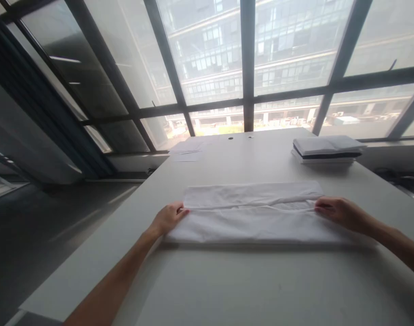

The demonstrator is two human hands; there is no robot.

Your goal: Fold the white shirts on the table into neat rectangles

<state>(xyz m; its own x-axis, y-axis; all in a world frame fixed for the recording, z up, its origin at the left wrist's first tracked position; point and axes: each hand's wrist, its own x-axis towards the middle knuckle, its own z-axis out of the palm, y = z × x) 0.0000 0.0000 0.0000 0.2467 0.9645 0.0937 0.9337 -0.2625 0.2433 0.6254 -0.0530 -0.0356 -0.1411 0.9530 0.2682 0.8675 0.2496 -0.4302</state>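
Note:
A white cloth (247, 226), folded into a long flat strip, lies crosswise on the white table (227, 285). Two of its edges meet along a lengthwise seam in the middle, with a few wrinkles and a narrow gap toward the right. My left hand (169, 218) pinches the cloth at the left end of that seam. At the right end, my right hand (340, 213) has its fingers closed on the cloth's edge. Both hands rest low, close to the table surface. What kind of cloth item it is, I cannot tell.
A stack of folded white fabric (329, 147) with a dark layer in it stands at the back right. Thin white sheets (186, 149) lie at the far left corner. Large windows (207, 54) rise behind the table; a dark curtain (40, 104) hangs at left.

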